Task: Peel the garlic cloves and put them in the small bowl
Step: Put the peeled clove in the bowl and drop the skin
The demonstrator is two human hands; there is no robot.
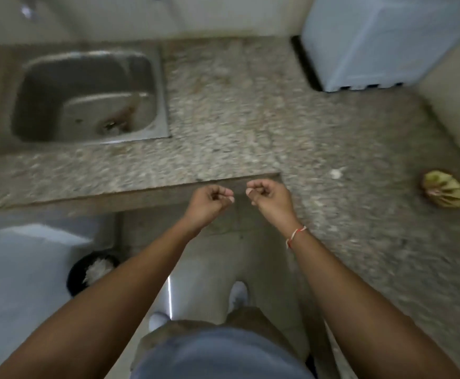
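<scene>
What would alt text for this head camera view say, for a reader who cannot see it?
A person's left hand and right hand hover with curled fingers, apart, at the edge of a speckled stone counter; the blur hides whether they hold anything. A steel sink sits far left, a yellowish object far right.

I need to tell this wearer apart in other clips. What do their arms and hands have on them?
Both forearms are bare, with no sleeves in view. The right hand has a thin red-and-white thread band at its wrist. The left hand and its wrist carry nothing.
</scene>
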